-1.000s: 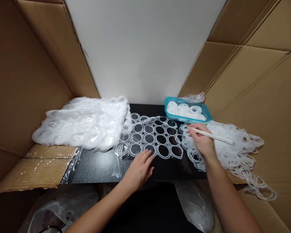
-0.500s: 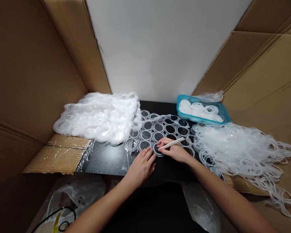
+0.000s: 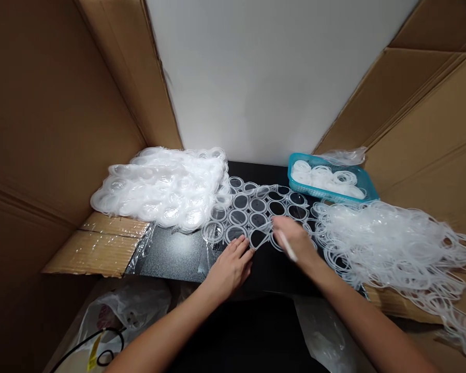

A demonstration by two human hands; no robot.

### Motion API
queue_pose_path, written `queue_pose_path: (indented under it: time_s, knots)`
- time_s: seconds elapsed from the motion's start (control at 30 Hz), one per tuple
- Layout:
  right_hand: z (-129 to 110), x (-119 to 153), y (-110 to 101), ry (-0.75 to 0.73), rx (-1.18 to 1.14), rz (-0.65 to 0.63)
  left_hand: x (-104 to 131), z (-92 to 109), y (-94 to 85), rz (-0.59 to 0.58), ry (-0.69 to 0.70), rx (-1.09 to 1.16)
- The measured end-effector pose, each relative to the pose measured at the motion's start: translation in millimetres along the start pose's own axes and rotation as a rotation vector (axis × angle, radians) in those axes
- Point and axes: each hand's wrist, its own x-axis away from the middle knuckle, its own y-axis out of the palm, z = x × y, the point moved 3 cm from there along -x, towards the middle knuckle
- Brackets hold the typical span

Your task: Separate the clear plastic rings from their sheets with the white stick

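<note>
On the black tabletop lies a sheet of joined translucent plastic rings point(image 3: 239, 216). My left hand point(image 3: 233, 261) rests with its fingers stretched flat at the front edge of this sheet. My right hand point(image 3: 293, 241) is closed around a slim white pen-shaped tool point(image 3: 288, 247), which points toward me. At its fingertips a thin translucent plastic ring point(image 3: 262, 228) is stretched up and to the right, away from the sheet near my left fingers. The tool's tip cannot be made out clearly.
A thick stack of ring sheets point(image 3: 159, 189) lies at the left. A blue plastic basket point(image 3: 295, 178) with loose white rings stands at the back right. Tangled ring scraps point(image 3: 388, 233) spread over the right edge. Cardboard walls point(image 3: 62, 103) flank the table point(image 3: 166, 256).
My right hand has moved right and turned, pulling a ring's strand up from the sheet; the tool has swung to point toward me. My left hand stays nearly in place.
</note>
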Motion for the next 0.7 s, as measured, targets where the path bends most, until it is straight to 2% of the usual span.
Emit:
queue_pose_path:
  time_s: [0.07, 0.1, 0.17, 0.33, 0.43, 0.5, 0.6, 0.7]
  knots:
    - [24.1, -8.8, -18.0, 0.2, 0.018, 0.164, 2.4, 1.6, -2.2, 0.01, 0.008, 0.009]
    - [33.3, -13.4, -24.3, 0.278, 0.006, 0.197, 3.0, 2.8, -5.0, 0.015, 0.01, 0.014]
    - [42.3, -22.6, -28.6, 0.353, -0.044, 0.18, 1.0, 5.6, -13.3, 0.01, 0.004, 0.021]
    - [25.1, -38.1, -6.0, 0.267, -0.171, -0.028, -25.4, 2.9, -31.4, 0.024, -0.12, -0.043]
    - [13.2, -40.4, 13.5, 0.164, -0.286, -0.227, -40.5, -4.5, -23.8, 0.041, -0.115, -0.065]
    - [11.2, -39.9, 21.8, 0.13, -0.359, -0.315, -43.7, -9.7, -13.7, 0.041, -0.099, -0.057]
    - [13.8, -38.6, 26.9, 0.118, -0.427, -0.358, -41.2, -14.5, -3.2, 0.05, -0.103, -0.048]
    - [15.8, -38.1, 28.2, 0.107, -0.465, -0.374, -38.6, -14.9, -1.6, 0.049, -0.105, -0.044]
